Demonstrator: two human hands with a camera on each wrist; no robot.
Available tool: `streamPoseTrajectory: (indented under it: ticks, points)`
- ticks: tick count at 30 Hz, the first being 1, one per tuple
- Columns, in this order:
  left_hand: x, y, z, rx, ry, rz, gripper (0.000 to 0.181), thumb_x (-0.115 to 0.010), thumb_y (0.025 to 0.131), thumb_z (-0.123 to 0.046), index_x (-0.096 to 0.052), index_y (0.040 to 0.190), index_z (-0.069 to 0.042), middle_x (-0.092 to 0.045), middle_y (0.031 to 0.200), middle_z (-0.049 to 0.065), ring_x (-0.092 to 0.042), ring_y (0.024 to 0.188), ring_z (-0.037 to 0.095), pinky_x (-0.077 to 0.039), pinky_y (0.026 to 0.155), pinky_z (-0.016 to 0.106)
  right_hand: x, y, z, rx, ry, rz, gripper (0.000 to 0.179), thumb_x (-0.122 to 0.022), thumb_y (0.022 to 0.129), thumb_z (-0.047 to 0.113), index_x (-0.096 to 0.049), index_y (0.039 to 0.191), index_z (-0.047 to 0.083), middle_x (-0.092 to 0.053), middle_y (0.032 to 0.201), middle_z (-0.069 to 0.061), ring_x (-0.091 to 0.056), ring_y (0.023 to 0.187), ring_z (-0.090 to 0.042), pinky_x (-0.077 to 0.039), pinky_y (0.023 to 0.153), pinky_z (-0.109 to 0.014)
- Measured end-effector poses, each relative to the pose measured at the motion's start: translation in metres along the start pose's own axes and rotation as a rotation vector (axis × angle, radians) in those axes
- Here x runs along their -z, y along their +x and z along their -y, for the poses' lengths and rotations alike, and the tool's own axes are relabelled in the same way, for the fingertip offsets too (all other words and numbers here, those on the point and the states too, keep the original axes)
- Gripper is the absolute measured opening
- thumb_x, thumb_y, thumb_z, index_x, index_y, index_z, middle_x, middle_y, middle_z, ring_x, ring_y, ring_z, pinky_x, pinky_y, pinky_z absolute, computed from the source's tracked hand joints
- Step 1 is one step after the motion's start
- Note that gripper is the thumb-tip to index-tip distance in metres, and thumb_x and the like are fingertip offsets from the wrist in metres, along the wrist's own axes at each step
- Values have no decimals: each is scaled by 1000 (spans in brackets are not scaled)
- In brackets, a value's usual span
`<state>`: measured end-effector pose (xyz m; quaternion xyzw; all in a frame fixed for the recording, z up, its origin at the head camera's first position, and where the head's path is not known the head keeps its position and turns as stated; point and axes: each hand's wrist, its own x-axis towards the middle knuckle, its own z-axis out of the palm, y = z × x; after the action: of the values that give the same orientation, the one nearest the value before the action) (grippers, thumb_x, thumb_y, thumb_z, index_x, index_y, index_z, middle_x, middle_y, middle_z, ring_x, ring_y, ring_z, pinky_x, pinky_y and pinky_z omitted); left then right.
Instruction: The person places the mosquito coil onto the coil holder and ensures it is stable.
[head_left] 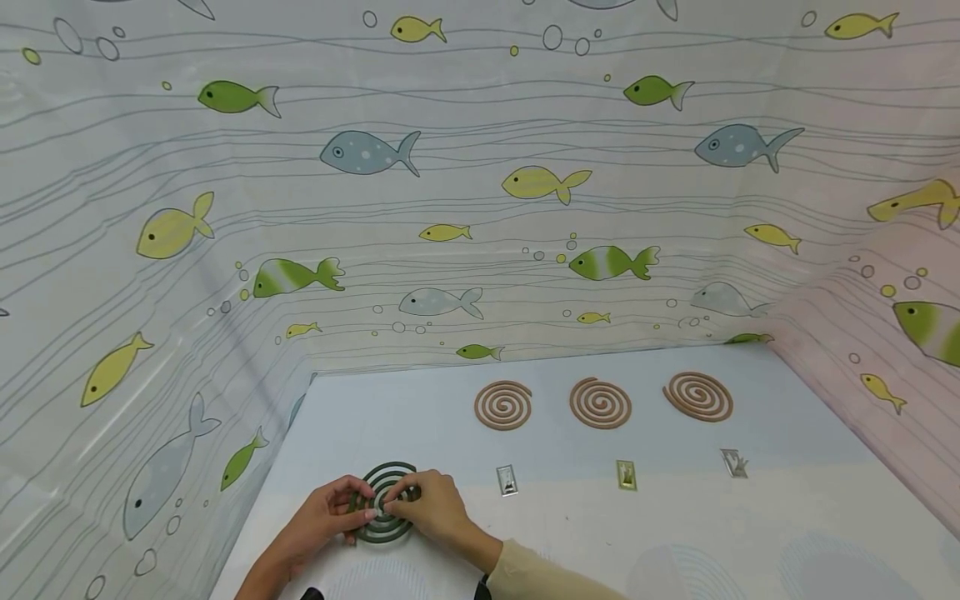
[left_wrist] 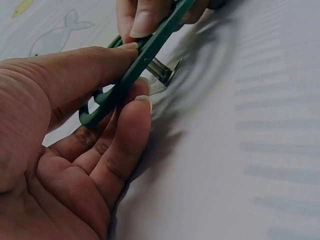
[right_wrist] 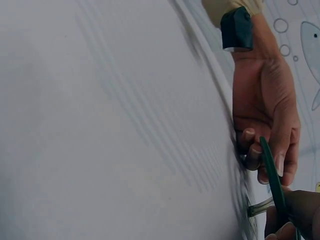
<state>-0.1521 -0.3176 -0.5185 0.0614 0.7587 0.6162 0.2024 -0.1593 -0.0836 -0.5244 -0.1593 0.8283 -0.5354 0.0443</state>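
Note:
A dark green mosquito coil [head_left: 386,538] is held slightly above the white tabletop, at the lower left of the head view. My left hand [head_left: 324,515] grips its left edge, thumb on one face and fingers behind, as the left wrist view shows. At the coil's middle, the fingers of my right hand [head_left: 438,507] pinch it. Beneath the coil, a small metal coil stand [left_wrist: 162,75] stands on the surface. In the right wrist view the coil [right_wrist: 273,175] is seen edge-on with the stand [right_wrist: 259,207] below it. Fingers hide where stand and coil meet.
Three brown mosquito coils [head_left: 503,406] lie in a row toward the back of the table [head_left: 420,417]. Nearer are a silver stand [head_left: 507,480], a gold-coloured stand [head_left: 626,475] and another silver stand [head_left: 734,463] with a raised part. Fish-printed sheeting [head_left: 465,275] encloses the table.

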Motion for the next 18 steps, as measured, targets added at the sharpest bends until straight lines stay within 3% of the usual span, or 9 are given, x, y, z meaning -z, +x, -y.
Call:
streamPoseTrajectory:
  ticks: [10,18]
  points:
    - [0,0,-1,-1,6,0,44,-78,93,-12,-55,125,8,-65,108,12,-62,78,14,-57,63,32,-1,-3,5,-2,-28,-54,8,-88,81,30,-80,81,28,-72,89,17,-64,92,-4,-47,71,-27]
    - [1,1,-4,-37,10,-50,44,-77,93,-12,-54,125,7,-63,106,13,-60,72,14,-57,60,34,-2,3,7,43,2,-88,8,-86,83,32,-80,83,27,-71,85,20,-63,90,0,-49,76,-25]
